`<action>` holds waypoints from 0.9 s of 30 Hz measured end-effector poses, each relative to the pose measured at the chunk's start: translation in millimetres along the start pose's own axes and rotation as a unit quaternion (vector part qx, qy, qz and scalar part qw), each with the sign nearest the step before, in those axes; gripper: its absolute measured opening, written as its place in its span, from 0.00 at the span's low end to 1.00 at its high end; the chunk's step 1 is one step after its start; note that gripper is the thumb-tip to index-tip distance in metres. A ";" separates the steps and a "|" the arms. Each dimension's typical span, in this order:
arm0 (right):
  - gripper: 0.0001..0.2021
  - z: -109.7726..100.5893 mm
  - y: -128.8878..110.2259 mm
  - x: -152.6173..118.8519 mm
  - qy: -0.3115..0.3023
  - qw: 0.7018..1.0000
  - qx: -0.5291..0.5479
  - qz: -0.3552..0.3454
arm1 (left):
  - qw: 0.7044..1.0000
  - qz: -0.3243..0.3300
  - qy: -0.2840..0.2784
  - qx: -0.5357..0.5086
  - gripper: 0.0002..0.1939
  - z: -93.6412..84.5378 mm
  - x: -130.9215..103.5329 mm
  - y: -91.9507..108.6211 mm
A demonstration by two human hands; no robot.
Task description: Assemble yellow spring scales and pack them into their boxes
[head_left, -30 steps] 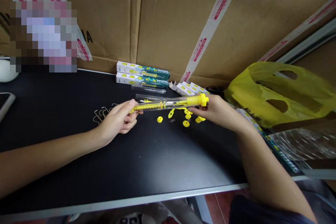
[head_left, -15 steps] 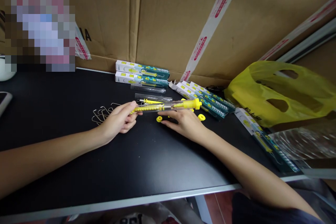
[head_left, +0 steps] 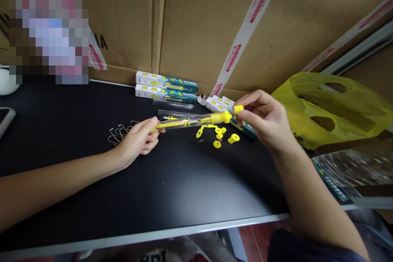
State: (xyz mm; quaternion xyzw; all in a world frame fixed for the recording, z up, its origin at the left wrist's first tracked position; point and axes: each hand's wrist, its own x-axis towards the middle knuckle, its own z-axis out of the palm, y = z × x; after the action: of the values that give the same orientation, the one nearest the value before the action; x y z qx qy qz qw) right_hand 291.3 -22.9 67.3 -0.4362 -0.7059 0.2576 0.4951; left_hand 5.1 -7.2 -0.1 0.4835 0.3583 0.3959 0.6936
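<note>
My left hand (head_left: 143, 135) is closed around the left end of a spring scale (head_left: 178, 123), a clear tube with yellow parts inside. The tube is held nearly level above the table, its yellow end piece pointing right. Between the thumb and fingers of my right hand (head_left: 264, 116) is a small yellow cap (head_left: 238, 109), close beside that end; I cannot tell whether they touch. Below lie several loose yellow parts (head_left: 233, 138) and a small spring (head_left: 201, 141). Bent metal hooks (head_left: 116, 133) lie in a pile behind my left hand.
Two printed boxes (head_left: 166, 93) lie by the cardboard wall (head_left: 196, 28), with clear tubes (head_left: 173, 104) in front. More boxes (head_left: 215, 104) are partly behind my right hand. A yellow plastic bag (head_left: 346, 106) and clear plastic wrap (head_left: 356, 166) occupy the right side of the black table (head_left: 138, 200).
My right hand has risen from the loose parts on the table and moved right, now pinching a yellow cap by the tube's end. My left hand stays nearly still with the spring scale.
</note>
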 end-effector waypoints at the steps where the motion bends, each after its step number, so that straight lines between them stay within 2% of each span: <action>1: 0.07 -3.6 -2.4 0.1 -0.001 1.000 0.025 0.002 | 1.000 0.000 0.002 -0.002 0.17 0.0 0.2 -0.1; 7: 0.07 0.3 -9.2 -4.7 -0.055 0.998 0.026 -0.015 | 1.000 -0.001 0.001 0.001 0.16 -0.1 0.9 -0.3; 15: 0.13 3.3 -11.1 -5.5 -0.042 0.998 -0.044 0.000 | 1.000 -0.002 0.003 0.007 0.16 1.9 -1.1 2.0; 27: 0.12 5.3 -11.2 -5.5 -0.052 0.998 -0.042 -0.011 | 1.000 -0.002 0.008 0.011 0.16 3.7 -2.0 3.0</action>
State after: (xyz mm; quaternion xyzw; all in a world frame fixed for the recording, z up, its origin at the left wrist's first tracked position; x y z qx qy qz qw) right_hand 283.0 -32.8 71.6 -0.4349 -0.7457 0.2443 0.4418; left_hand 6.9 -9.8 4.1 0.4876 0.3692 0.3942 0.6860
